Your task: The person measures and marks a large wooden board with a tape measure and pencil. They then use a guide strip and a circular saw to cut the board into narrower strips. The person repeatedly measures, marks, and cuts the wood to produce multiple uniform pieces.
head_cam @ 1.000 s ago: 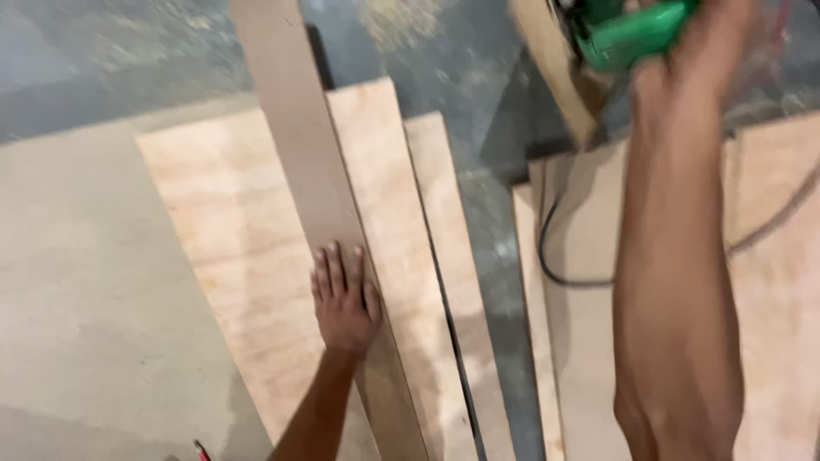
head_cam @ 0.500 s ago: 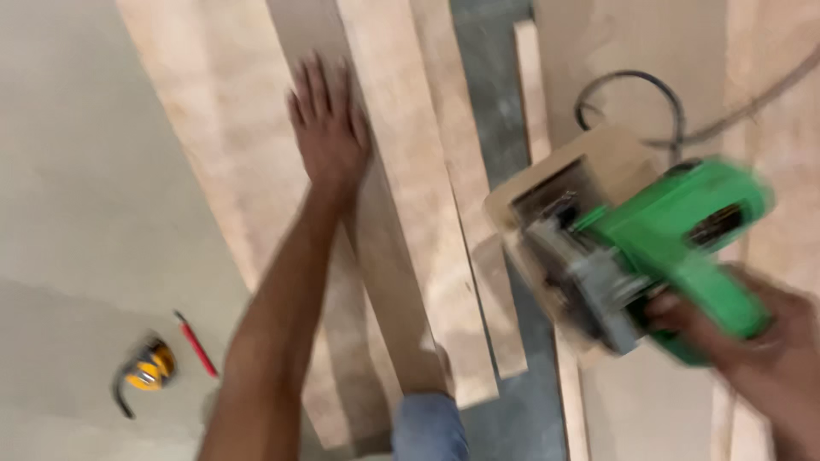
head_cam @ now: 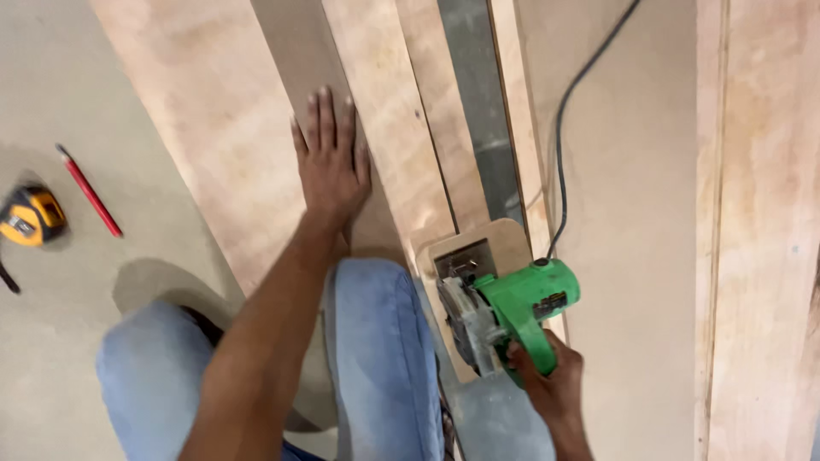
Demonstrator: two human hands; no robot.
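Note:
My left hand (head_cam: 330, 158) lies flat, fingers together, on a long brown wooden strip (head_cam: 299, 60) that rests on a plywood sheet (head_cam: 213, 128). My right hand (head_cam: 547, 380) grips the handle of a green circular saw (head_cam: 504, 312). The saw sits on its wooden base plate (head_cam: 491, 239) at the near end of a narrow plywood strip (head_cam: 444, 128). Its black cord (head_cam: 572, 111) runs away up the board to the right. My knees in blue jeans (head_cam: 376, 341) are below the left hand.
A yellow tape measure (head_cam: 30, 215) and a red pencil (head_cam: 89, 189) lie on the grey floor at the left. A grey gap (head_cam: 474, 94) shows between boards. More plywood boards (head_cam: 760, 213) lie along the right side.
The saw has come down from the upper right and now sits on its base at the strip's near end. My left hand stays flat on the brown strip. The view has tilted down.

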